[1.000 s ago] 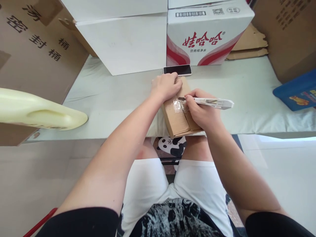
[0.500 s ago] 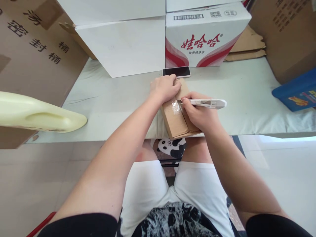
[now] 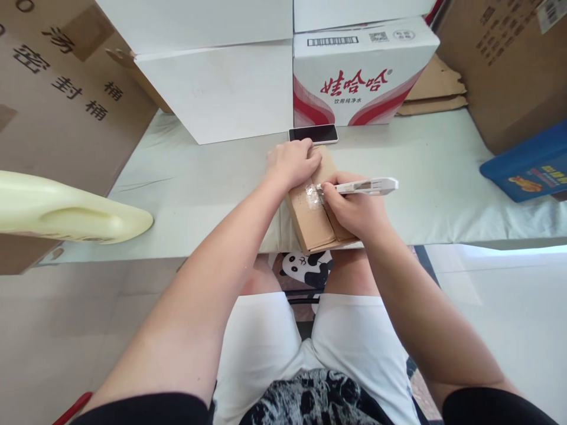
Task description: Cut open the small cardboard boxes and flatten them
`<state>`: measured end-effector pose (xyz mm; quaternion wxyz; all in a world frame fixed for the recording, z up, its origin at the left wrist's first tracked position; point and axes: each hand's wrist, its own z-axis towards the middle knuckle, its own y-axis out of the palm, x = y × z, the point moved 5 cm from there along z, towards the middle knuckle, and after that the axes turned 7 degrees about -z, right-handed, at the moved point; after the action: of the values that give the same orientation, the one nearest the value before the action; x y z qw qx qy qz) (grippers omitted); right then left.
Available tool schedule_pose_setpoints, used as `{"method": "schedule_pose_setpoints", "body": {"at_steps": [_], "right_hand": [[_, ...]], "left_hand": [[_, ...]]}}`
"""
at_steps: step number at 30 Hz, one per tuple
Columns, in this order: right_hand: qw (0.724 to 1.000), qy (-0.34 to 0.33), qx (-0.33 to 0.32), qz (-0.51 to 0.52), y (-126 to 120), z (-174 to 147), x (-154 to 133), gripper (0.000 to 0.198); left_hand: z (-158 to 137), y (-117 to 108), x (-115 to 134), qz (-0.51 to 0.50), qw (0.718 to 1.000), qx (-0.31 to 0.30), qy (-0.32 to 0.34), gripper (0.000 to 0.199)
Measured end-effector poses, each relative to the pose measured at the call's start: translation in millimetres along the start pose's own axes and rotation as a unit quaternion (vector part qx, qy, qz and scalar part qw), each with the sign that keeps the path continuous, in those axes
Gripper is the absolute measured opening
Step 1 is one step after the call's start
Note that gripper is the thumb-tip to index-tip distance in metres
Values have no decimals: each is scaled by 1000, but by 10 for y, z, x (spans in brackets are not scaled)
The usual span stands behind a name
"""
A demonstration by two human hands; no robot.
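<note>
A small brown cardboard box point(image 3: 310, 223) lies at the table's front edge, slightly turned. Clear shiny tape point(image 3: 313, 197) crosses the seam on its top. My left hand point(image 3: 290, 162) grips the far left part of the box, fingers curled over it. In my right hand point(image 3: 359, 205) is a white utility knife point(image 3: 370, 186), its handle pointing right. The knife's front end is at the tape by the seam; my fingers partly hide it, and how deep the blade sits cannot be seen.
A phone point(image 3: 313, 134) lies just beyond my left hand. Behind it stand a white carton point(image 3: 239, 97) and a red-and-white carton point(image 3: 354, 88). A pale yellow bottle point(image 3: 75, 206) is at left, a blue package point(image 3: 527, 168) at right. Large brown cartons point(image 3: 66, 112) flank the table.
The whole view has shifted slightly. My right hand and the knife have moved a little left along the tape; my left hand keeps its hold on the box.
</note>
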<state>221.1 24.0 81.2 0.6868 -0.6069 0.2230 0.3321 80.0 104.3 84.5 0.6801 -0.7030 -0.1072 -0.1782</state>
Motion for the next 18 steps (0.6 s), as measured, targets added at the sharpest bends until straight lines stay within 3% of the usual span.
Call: {"method": "schedule_pose_setpoints", "body": {"at_steps": [9, 18], "right_hand": [[998, 18, 24, 49, -60, -50, 27, 25], [1000, -4, 1, 7, -17, -38, -5, 24]], "left_hand": [[-17, -22, 7, 2, 1000, -5, -3, 35], [1, -7, -5, 3, 1000, -1, -4, 36]]}}
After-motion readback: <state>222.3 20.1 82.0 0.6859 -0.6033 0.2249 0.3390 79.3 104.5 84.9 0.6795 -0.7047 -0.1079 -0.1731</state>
